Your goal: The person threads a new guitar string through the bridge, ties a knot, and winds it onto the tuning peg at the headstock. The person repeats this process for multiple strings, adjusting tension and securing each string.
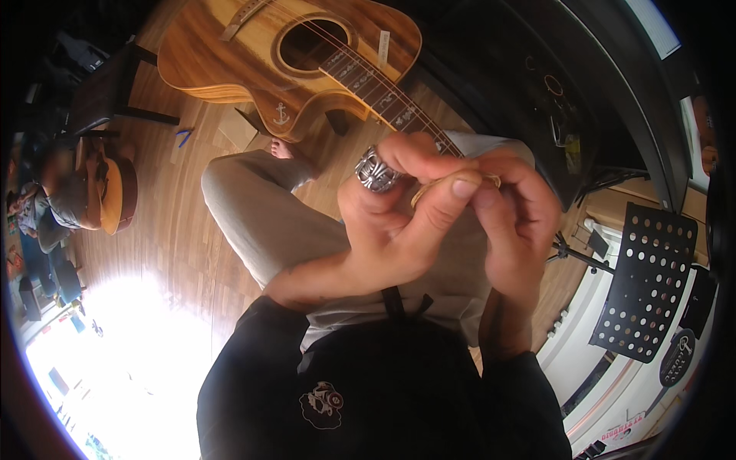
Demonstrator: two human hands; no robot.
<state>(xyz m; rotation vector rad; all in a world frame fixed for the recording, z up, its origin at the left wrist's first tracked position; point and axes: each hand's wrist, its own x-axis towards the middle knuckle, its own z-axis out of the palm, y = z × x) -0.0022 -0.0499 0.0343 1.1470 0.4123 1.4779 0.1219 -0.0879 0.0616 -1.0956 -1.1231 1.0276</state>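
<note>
Both my hands meet above my lap, fingertips together on a thin, coiled golden string [424,190], probably a guitar string. My left hand [397,213], wearing a broad silver ring, pinches it between thumb and index finger. Against it, my right hand [514,213] grips the same coil; part of the string is hidden by the fingers. Beyond them lies an acoustic guitar [230,63] with a wooden top and an anchor inlay. Its fretboard [376,92] slants towards my hands, with strings along it, and its head is hidden behind them. A pale label sits beside the soundhole [313,45].
A blue tool [183,137] lies on the wooden floor near a black chair [98,95]. At far left a person holds another guitar [119,192]. A perforated black music stand [644,282] stands at right. Small items, including a string coil [554,85], rest on a black surface.
</note>
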